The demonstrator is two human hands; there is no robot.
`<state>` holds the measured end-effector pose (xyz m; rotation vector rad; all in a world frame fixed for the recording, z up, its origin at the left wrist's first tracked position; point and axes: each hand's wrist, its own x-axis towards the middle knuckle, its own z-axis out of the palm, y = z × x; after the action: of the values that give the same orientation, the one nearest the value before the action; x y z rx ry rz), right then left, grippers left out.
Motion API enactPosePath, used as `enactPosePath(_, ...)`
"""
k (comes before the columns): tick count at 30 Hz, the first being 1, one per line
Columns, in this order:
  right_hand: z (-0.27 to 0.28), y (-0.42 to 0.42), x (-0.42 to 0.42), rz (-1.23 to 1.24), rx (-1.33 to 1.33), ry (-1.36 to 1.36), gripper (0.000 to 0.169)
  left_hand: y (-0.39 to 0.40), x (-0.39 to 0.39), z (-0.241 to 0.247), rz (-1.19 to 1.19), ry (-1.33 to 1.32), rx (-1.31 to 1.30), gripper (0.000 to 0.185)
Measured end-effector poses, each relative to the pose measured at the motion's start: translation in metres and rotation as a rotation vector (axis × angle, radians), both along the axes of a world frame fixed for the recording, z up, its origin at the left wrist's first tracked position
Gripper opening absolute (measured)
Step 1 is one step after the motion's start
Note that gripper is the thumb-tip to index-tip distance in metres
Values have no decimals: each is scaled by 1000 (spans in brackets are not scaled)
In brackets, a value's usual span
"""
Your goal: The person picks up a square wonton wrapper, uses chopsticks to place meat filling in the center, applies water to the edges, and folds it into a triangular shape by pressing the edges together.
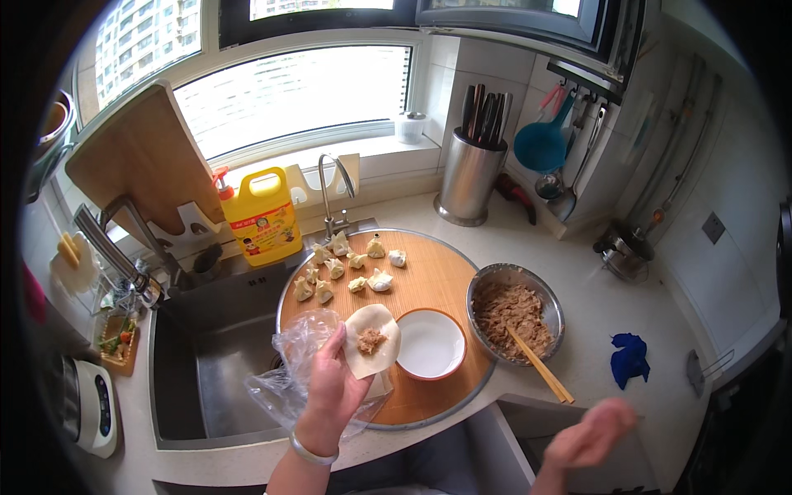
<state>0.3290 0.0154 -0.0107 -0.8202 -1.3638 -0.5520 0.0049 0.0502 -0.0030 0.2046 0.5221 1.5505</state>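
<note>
My left hand [337, 380] holds a pale dough wrapper [387, 322] with a lump of minced filling [370, 341] at its middle. Beside it on the round board [433, 260] stands a white bowl with a brown rim [431, 344]. Several folded dumplings [335, 268] lie on the board's far part. A metal bowl of minced filling [516, 309] is to the right, with wooden chopsticks [544, 370] resting in it. My right hand [591, 433], somewhat blurred, is over the counter's front edge, right of the chopsticks; whether it holds anything is unclear. Clear plastic wrap [297, 365] lies under my left forearm and hand.
A steel sink [229, 371] is at the left, partly under the board. Behind stand a yellow detergent jug [263, 216], a small tap [331, 192] and a steel knife block [470, 176]. A blue cloth [630, 360] lies on the right counter. An open drawer [501, 439] juts out below.
</note>
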Motion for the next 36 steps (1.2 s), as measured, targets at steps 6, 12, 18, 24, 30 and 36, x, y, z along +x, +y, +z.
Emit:
enactPosePath(6, 13, 55, -130, 399, -786, -516, 23, -13, -18, -8, -66, 12, 7, 49)
enactPosePath(12, -12, 75, -133, 186, -847, -682, 28, -16, -9, 7, -79, 54, 8, 49)
enactPosePath(18, -4, 72, -135, 203, -879, -623, 30, -20, -3, 14, -83, 89, -52, 50)
enactPosePath(24, 27, 60, -144, 542, -826, -277, 34, -19, 3, 13, -109, 44, -86, 50)
enactPosePath(30, 30, 61, -162, 618, -884, -336, 38, -18, 7, 2, -134, 90, -131, 49)
enactPosePath(36, 29, 57, -175, 692, -844, -446, 36, -18, 5, -10, -152, 49, -91, 47)
